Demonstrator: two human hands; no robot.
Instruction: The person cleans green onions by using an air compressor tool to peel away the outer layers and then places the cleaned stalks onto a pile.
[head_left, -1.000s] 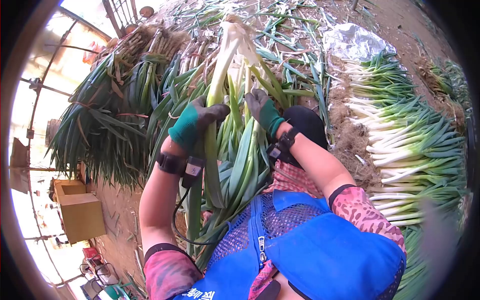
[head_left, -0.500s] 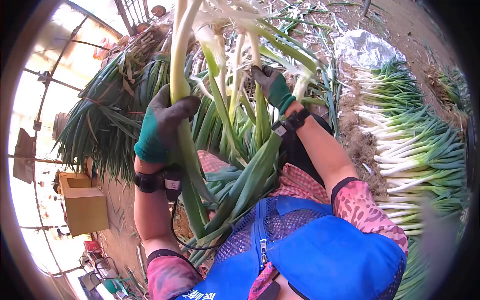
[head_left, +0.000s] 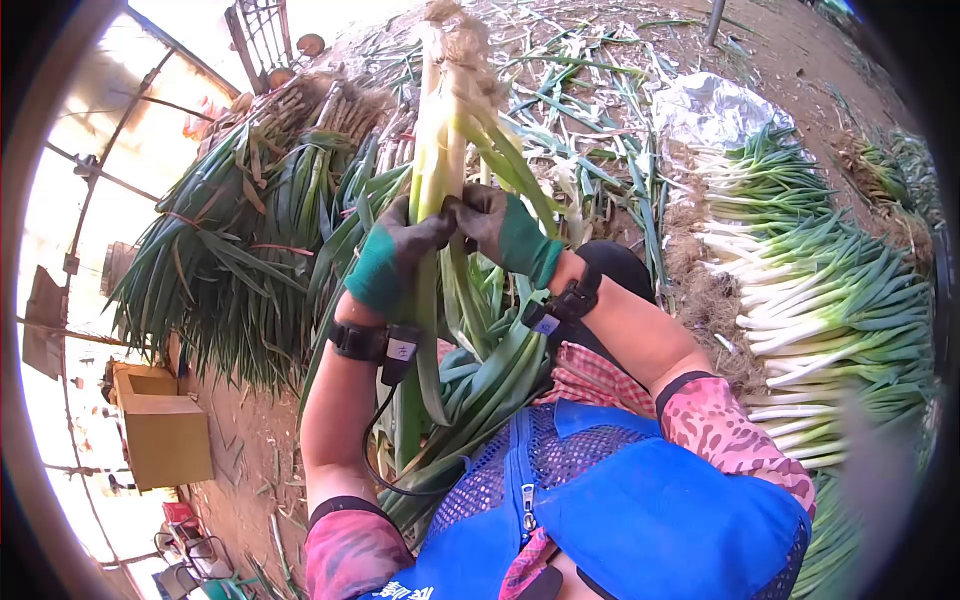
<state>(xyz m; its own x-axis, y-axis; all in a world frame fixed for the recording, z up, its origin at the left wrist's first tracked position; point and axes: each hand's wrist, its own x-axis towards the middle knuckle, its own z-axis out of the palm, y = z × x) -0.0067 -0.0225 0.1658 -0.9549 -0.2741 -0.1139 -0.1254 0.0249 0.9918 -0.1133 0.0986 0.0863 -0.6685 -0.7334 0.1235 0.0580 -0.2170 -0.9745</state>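
Note:
My left hand [head_left: 402, 250], in a dark-palmed green glove, is closed around the pale stalks of some large green onions [head_left: 440, 140]. Their shaggy roots point up and away from me, and the long leaves hang down toward my lap. Right beside it, my right hand [head_left: 507, 235], gloved the same way, pinches at the stalks with its fingertips nearly meeting the left ones. A loose yellow-green leaf [head_left: 510, 165] droops off the right side of the stalks. More broad green leaves [head_left: 495, 385] lie across my lap.
Tied bundles of untrimmed green onions [head_left: 220, 240] are heaped at the left. On the right runs a long row of cleaned green onions [head_left: 800, 310], with silvery sheeting [head_left: 720, 110] at its far end. Peeled scraps [head_left: 600, 110] litter the ground ahead. A cardboard box [head_left: 165, 440] stands at lower left.
My right hand has come left and down to meet my left hand, which has shifted right and lower. The stalks are now gathered together, with their roots in view at the top.

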